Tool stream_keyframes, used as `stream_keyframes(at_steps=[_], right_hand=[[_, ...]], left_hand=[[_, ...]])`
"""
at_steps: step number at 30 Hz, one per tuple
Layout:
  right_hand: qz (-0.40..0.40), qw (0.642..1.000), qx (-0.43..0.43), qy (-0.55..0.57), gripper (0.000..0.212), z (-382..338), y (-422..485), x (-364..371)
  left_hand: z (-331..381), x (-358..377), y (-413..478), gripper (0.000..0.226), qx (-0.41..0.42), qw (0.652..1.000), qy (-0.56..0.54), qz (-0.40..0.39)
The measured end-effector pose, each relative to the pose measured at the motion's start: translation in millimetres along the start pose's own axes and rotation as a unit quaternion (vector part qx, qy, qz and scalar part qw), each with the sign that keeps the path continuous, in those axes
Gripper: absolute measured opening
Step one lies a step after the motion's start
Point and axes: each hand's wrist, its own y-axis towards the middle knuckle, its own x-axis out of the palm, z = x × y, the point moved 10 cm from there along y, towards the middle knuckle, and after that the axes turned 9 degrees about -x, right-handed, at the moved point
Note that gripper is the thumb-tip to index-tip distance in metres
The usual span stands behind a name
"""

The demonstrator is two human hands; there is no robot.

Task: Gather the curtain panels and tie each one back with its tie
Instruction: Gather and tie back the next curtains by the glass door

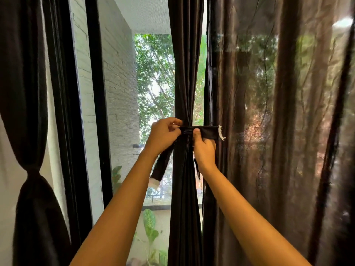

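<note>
A dark curtain panel (185, 64) hangs gathered into a narrow bundle in the middle of the window. A black fabric tie (208, 131) with frayed white ends is wrapped round it at hand height. My left hand (163, 136) pinches the tie at the bundle's left side, and one end of the tie hangs down under that wrist. My right hand (204, 148) grips the tie on the right, thumb on top, with the other end sticking out to the right. At the far left a second dark panel (28, 131) is cinched in at its waist.
A sheer brown curtain (278, 121) covers the right half of the view, close to my right hand. Black window frames (98, 93) stand left of centre. Behind the glass are a white brick wall (119, 83), trees and leafy plants.
</note>
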Motion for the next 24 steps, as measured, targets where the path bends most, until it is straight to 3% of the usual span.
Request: stream_keyframes(at_steps=[2, 4, 6, 7, 8, 9, 12, 16, 17, 20, 22, 24], right_hand=[[-0.003, 1.0, 0.021, 0.016, 0.023, 6, 1, 4], [-0.008, 0.999, 0.041, 0.034, 0.024, 12, -1, 7], [-0.011, 0.997, 0.056, 0.058, 0.028, 16, -1, 9], [-0.008, 0.996, 0.062, 0.063, 0.031, 18, -1, 10], [-0.01, 0.996, 0.065, 0.064, 0.036, 18, -1, 10], [-0.018, 0.996, 0.064, 0.062, 0.04, 18, 0, 12], [-0.027, 0.996, 0.062, 0.061, 0.059, 20, 1, 13], [-0.027, 0.997, 0.048, 0.051, 0.075, 12, -2, 9], [-0.025, 0.998, 0.046, 0.041, 0.07, 12, -1, 8], [-0.023, 0.999, 0.028, 0.018, 0.045, 6, -1, 7], [-0.022, 1.0, 0.019, -0.004, 0.045, 8, 1, 8], [-0.029, 0.999, 0.011, -0.014, 0.05, 14, 2, 9]], left_hand=[[-8, -12, -7, 0.025, -0.017, 0.994, 0.041, 0.102], [-18, -27, -26, 0.043, -0.06, 0.954, 0.154, 0.251], [-14, -26, -52, 0.039, -0.024, 0.922, 0.197, 0.333], [-10, -18, -60, 0.028, 0.026, 0.921, 0.196, 0.336], [-10, -6, -65, 0.016, 0.069, 0.928, 0.191, 0.313], [-13, 5, -67, 0.019, 0.081, 0.939, 0.184, 0.278], [-45, 21, -62, 0.049, -0.027, 0.97, 0.106, 0.216], [-67, 35, -50, 0.037, -0.158, 0.974, -0.092, 0.135], [-70, 45, -46, 0.033, -0.195, 0.958, -0.19, 0.089], [-65, 70, -37, 0.02, -0.226, 0.868, -0.443, -0.003], [-66, 72, -29, 0.017, -0.219, 0.831, -0.51, -0.006], [-71, 70, -21, 0.015, -0.209, 0.825, -0.526, 0.0]])
